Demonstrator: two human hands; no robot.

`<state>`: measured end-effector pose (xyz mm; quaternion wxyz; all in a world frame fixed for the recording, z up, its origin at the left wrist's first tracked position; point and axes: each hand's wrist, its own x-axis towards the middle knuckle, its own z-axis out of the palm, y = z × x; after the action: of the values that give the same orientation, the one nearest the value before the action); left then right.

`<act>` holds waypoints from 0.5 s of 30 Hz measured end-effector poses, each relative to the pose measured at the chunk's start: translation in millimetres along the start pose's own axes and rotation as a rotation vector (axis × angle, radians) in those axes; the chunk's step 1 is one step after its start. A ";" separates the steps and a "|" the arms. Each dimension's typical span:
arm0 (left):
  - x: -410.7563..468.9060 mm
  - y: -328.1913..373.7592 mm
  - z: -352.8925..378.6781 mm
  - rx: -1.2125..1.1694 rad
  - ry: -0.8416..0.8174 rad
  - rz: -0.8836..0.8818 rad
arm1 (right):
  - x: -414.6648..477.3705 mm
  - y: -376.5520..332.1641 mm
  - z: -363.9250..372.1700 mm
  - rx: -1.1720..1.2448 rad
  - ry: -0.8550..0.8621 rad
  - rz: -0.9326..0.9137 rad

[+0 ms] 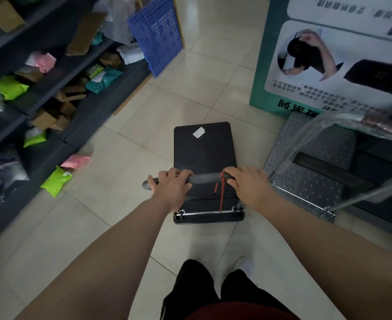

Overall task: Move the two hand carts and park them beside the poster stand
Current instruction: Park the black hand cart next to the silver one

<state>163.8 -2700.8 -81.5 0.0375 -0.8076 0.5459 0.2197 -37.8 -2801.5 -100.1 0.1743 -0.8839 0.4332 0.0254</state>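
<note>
A small black hand cart [203, 148] with a white sticker on its flat deck stands on the tiled floor straight ahead of me. My left hand [172, 188] and my right hand [250, 185] both grip its black foam handle bar [205, 178], from which a red cord hangs. To its right sits a silver perforated hand cart [306, 167], its handle wrapped in clear plastic. That cart stands right at the foot of the green and white poster stand [333, 54] at the upper right.
Dark shelving [51, 93] loaded with coloured parcels and cardboard boxes runs along the left. Green and pink parcels [56, 180] lie on the floor by it. A blue perforated crate [155, 35] leans at the shelf's far end. Tiled aisle stretches ahead between shelf and poster.
</note>
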 end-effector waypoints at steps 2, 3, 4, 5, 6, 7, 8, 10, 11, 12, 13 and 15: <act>13.9 -4.3 -5.7 0.001 -0.003 0.021 | 8.1 -0.6 -0.7 0.001 0.008 0.025; 21.8 -6.7 -9.3 0.006 -0.004 0.035 | 13.2 -1.1 -1.4 0.004 0.015 0.039; 30.3 -9.1 -12.8 0.013 -0.007 0.050 | 18.7 -1.8 -2.2 0.011 0.022 0.053; 38.5 -11.3 -15.8 0.021 -0.010 0.066 | 24.2 -3.0 -3.1 0.020 0.027 0.070; 46.3 -13.4 -18.7 0.027 -0.012 0.082 | 29.7 -4.5 -3.7 0.029 0.030 0.091; 54.0 -15.6 -21.7 0.030 -0.012 0.096 | 35.1 -5.9 -4.5 0.037 0.031 0.114; 62.1 -18.2 -24.9 0.032 -0.013 0.111 | 40.5 -7.9 -5.2 0.049 0.031 0.142; 79.3 -24.4 -32.5 0.038 -0.020 0.143 | 52.2 -13.3 -6.3 0.075 0.038 0.204; 87.3 -27.1 -35.9 0.041 -0.026 0.159 | 58.0 -16.4 -6.8 0.079 0.044 0.232; 95.0 -30.0 -39.1 0.046 -0.032 0.173 | 64.4 -19.7 -7.7 0.080 0.048 0.258; 102.7 -33.0 -42.1 0.053 -0.033 0.187 | 71.2 -22.9 -9.1 0.086 0.047 0.283; 117.7 -39.5 -47.7 0.069 -0.022 0.213 | 84.0 -29.3 -10.9 0.110 0.046 0.325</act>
<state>250.4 -2801.1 -92.2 0.0476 -0.7407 0.6356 0.2124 36.1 -2852.1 -97.9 0.2062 -0.7915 0.5752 0.0093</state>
